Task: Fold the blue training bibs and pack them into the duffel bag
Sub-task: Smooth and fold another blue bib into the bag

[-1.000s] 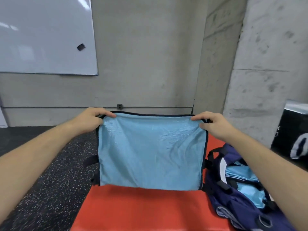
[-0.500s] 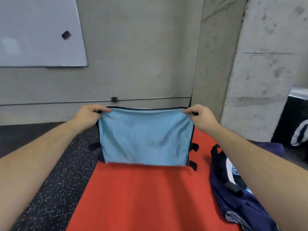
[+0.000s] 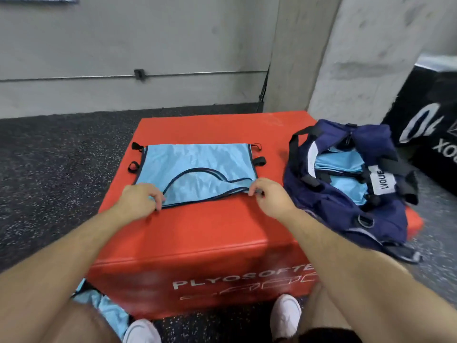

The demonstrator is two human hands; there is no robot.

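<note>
A red plyo box [image 3: 197,233] stands on the dark speckled floor [image 3: 49,169], with white lettering along its near face. On top of the box, toward its left half, a blue bib [image 3: 197,167] lies flat. Its light blue mesh is edged in dark trim, a curved trimmed opening shows across its middle, and small black loops stick out at both sides.

The left hand [image 3: 138,200] sits at the bib's near left corner on the box top, fingers curled down and pinching the fabric edge. The right hand [image 3: 268,194] is at the bib's near right corner, fingers and thumb nipped on the trim in the same way. The two hands are well apart, one at each near corner, both clamped on the bib.

On the right part of the box top, hanging partly over its right edge, rests the navy duffel bag [image 3: 346,211], unzipped, its black straps flopped aside. Inside it lie folded bibs [image 3: 338,162] of the same light blue, partly crossed by a white tag with dark letters. The bag is near the bib on the box but apart from it.

At the foot of the box's near face, on the floor, are two white shoes [image 3: 285,313]. At the near left corner more light blue fabric [image 3: 108,308] lies crumpled. Beyond the box's right side stands a black box [image 3: 432,115] with white markings, and behind the red box rises a concrete wall [image 3: 123,33]
</note>
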